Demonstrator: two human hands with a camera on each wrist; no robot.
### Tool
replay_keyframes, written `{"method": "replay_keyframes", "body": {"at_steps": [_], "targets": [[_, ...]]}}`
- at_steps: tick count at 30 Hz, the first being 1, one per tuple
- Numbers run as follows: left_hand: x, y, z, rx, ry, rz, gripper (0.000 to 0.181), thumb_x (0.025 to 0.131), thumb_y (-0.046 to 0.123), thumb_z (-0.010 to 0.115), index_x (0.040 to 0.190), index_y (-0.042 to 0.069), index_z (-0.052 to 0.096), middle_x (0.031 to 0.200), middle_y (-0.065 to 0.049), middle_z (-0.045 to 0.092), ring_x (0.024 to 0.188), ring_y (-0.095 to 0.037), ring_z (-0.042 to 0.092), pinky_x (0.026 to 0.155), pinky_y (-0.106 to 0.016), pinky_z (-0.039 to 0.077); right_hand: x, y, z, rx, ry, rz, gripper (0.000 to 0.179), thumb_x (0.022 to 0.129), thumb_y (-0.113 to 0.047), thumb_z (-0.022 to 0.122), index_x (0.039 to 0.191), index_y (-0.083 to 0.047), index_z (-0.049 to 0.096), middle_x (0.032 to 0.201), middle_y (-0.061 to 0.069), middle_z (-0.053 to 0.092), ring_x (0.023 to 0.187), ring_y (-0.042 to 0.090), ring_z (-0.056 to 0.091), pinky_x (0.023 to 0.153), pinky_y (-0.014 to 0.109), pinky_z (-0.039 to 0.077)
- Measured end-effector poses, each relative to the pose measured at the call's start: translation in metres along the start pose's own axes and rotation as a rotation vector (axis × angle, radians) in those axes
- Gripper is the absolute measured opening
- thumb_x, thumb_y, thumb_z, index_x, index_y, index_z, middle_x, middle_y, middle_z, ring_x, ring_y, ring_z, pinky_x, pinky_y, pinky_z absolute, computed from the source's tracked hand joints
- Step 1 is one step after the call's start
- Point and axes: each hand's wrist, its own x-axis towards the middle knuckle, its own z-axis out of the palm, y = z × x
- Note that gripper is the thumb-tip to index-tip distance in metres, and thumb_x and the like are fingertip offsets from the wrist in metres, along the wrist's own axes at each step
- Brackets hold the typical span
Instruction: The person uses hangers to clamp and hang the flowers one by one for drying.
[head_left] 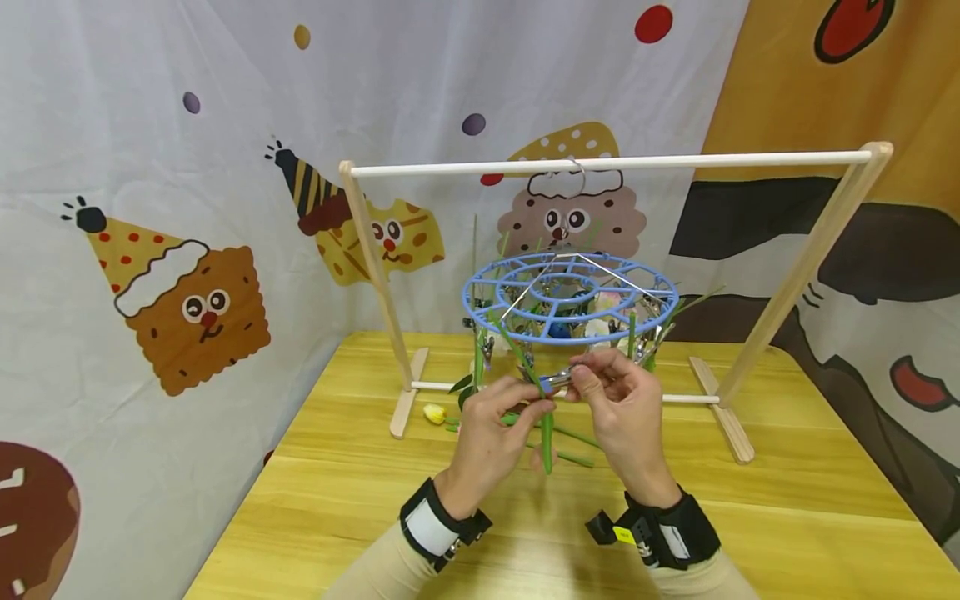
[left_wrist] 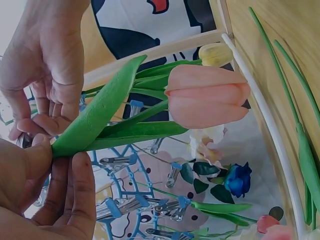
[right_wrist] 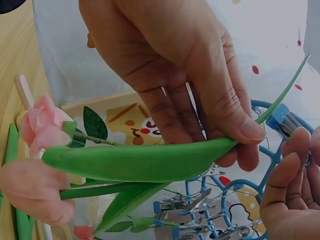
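Observation:
A pink tulip with broad green leaves hangs flower-down from my left hand, whose thumb and fingers pinch its stem. My right hand grips a metal clip with blue tips by its handles. The clip's tips are at the stem just above the left fingertips; whether they have closed on it I cannot tell. Both hands are in front of a round blue hanging rack, below its near rim. Other clips dangle from the rack, several bearing flowers, among them a blue rose.
A wooden stand carries the rack by a hook on its top bar. On the wooden table lie a yellow tulip and green stems, behind and beneath the hands. A patterned cloth hangs behind.

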Motion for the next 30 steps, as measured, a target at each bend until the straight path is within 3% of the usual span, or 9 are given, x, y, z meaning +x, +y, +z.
{"method": "replay_keyframes", "body": {"at_steps": [9,14,20,30], "targets": [[0.0008,0.0018,0.0007,-0.017,-0.007,-0.004,0.006,0.106,0.013,0.086,0.108,0.009,0.089,0.103,-0.005,0.084,0.087,-0.012,0.081,0.072,-0.022,0.069,0.0002,0.0043,-0.0012,-0.038,-0.008,-0.01,0.005,0.108,0.014,0.072,0.106,0.019,0.071,0.104,-0.003,0.084,0.07,0.007,0.074,0.069,0.019,0.065],[0.0022,0.0028,0.001,-0.039,-0.02,-0.036,0.007,0.106,0.015,0.086,0.108,0.008,0.088,0.103,-0.006,0.084,0.091,-0.016,0.084,0.079,-0.022,0.071,0.0004,0.004,-0.0003,-0.041,-0.008,0.019,0.008,0.109,0.011,0.072,0.106,0.018,0.07,0.105,-0.002,0.085,0.07,0.006,0.074,0.069,0.019,0.066],[0.0035,0.0035,0.001,-0.045,-0.022,-0.027,0.005,0.106,0.014,0.087,0.108,0.009,0.087,0.102,-0.006,0.083,0.091,-0.014,0.084,0.083,-0.022,0.071,0.0007,0.0036,0.0008,-0.041,-0.009,0.049,0.009,0.11,0.012,0.07,0.105,0.019,0.069,0.107,-0.003,0.085,0.07,0.005,0.074,0.069,0.019,0.066],[0.0016,0.007,-0.0011,-0.034,-0.05,-0.109,0.01,0.108,0.019,0.085,0.112,0.01,0.087,0.105,-0.006,0.085,0.095,-0.018,0.085,0.086,-0.026,0.072,-0.0012,0.0032,-0.0013,-0.095,-0.065,0.131,0.015,0.116,-0.001,0.07,0.122,0.012,0.074,0.108,-0.004,0.083,0.083,0.008,0.078,0.079,0.022,0.069]]}}
